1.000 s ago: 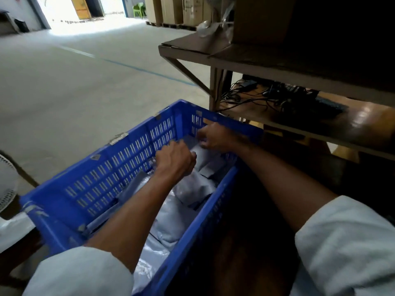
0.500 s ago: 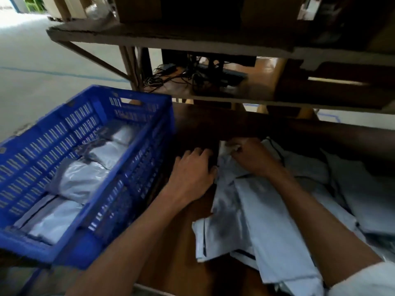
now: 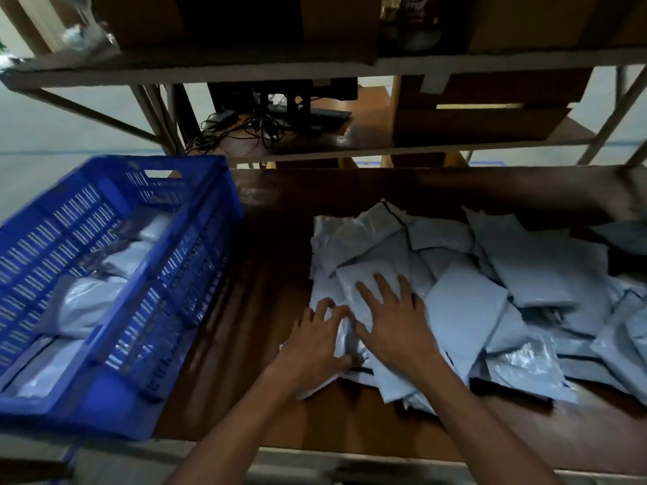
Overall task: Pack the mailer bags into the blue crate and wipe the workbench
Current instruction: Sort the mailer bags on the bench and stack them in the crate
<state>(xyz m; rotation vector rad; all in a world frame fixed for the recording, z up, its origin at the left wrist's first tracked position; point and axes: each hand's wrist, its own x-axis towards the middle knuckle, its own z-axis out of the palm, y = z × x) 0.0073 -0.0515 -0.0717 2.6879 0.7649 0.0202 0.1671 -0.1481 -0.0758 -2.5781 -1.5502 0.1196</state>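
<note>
Right hand [image 3: 394, 322] presses flat, fingers spread, on a grey plastic mailer bag [image 3: 366, 276]; left hand [image 3: 315, 344] just beside grips its crumpled edge.

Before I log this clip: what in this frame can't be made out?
Head view:
- blue crate: left side cut off by frame edge; contents blurred by motion.
- mailer bags: pile runs past right edge, overlapping, so uncountable.
- top shelf: items too dark to identify.
- workbench: surface under pile hidden.
</note>
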